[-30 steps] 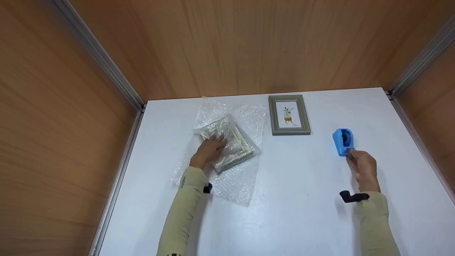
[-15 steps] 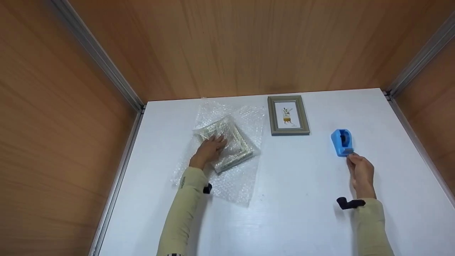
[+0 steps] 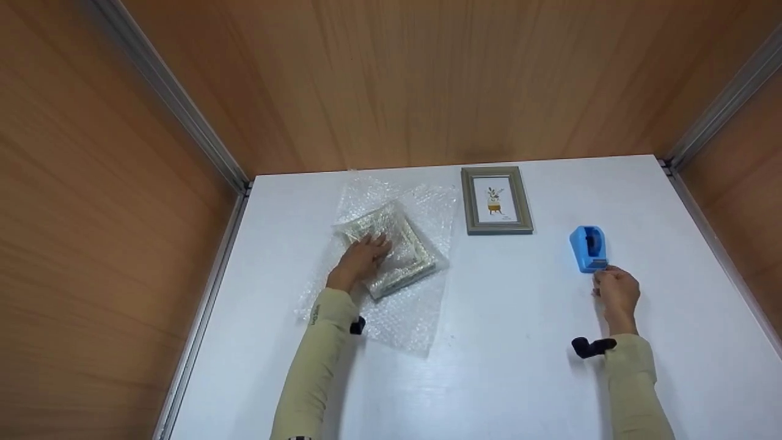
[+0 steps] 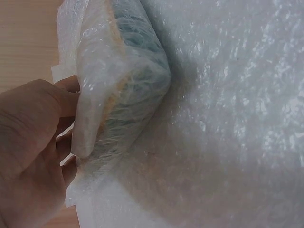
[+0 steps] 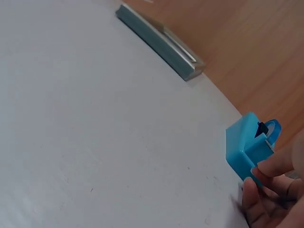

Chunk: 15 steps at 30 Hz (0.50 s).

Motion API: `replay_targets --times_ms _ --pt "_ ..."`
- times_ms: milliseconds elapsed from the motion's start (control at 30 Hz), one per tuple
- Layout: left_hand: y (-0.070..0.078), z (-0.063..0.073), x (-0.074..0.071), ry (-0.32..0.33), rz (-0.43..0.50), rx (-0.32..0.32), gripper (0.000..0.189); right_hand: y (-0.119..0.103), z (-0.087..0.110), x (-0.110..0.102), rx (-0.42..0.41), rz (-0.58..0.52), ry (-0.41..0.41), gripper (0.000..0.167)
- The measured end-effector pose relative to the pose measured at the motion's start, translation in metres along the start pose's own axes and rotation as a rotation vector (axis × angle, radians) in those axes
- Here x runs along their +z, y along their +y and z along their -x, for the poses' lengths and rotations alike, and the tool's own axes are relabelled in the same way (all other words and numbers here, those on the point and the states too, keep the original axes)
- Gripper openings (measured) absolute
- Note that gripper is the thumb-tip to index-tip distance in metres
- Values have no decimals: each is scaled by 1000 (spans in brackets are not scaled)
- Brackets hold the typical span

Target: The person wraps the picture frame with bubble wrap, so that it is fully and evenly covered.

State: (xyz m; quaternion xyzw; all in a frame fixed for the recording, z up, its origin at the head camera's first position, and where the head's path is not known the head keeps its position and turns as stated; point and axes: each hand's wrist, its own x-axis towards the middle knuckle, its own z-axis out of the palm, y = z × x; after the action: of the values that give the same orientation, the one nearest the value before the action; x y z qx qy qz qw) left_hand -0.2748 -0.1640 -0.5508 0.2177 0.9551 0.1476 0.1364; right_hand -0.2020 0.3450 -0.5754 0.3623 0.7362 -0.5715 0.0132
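Note:
My left hand (image 3: pixel 360 260) rests flat on a picture frame (image 3: pixel 410 263) folded in bubble wrap, its fingers spread over the top. In the left wrist view, the wrapped frame's corner (image 4: pixel 142 85) shows a greenish edge through the plastic. Under it spreads the rest of the bubble wrap sheet (image 3: pixel 409 324). At the right, my right hand (image 3: pixel 618 292) is at the front of a blue tape dispenser (image 3: pixel 586 247), thumb and forefinger pinching at its cutter edge. The clear tape between those fingertips is hardly visible. In the right wrist view, fingers (image 5: pixel 273 164) partly cover the dispenser's front.
A second picture frame (image 3: pixel 498 229), grey-green with a plant print, lies unwrapped at the back of the white table (image 3: pixel 489 342). Wooden panels (image 3: pixel 391 85) with metal edge rails (image 3: pixel 201 128) enclose the back and sides.
My right hand has drawn back slightly from the dispenser's cutter toward me and a little left. The left hand stays on the wrapped frame.

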Motion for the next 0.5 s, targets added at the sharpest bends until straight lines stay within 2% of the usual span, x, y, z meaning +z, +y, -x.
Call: replay_targets --times_ms 167,500 --pt "1 1 -1 -10 -5 -1 44 -3 -3 3 -11 120 51 46" --pt "2 1 -3 -8 22 -5 44 -5 -1 4 23 96 42 43"
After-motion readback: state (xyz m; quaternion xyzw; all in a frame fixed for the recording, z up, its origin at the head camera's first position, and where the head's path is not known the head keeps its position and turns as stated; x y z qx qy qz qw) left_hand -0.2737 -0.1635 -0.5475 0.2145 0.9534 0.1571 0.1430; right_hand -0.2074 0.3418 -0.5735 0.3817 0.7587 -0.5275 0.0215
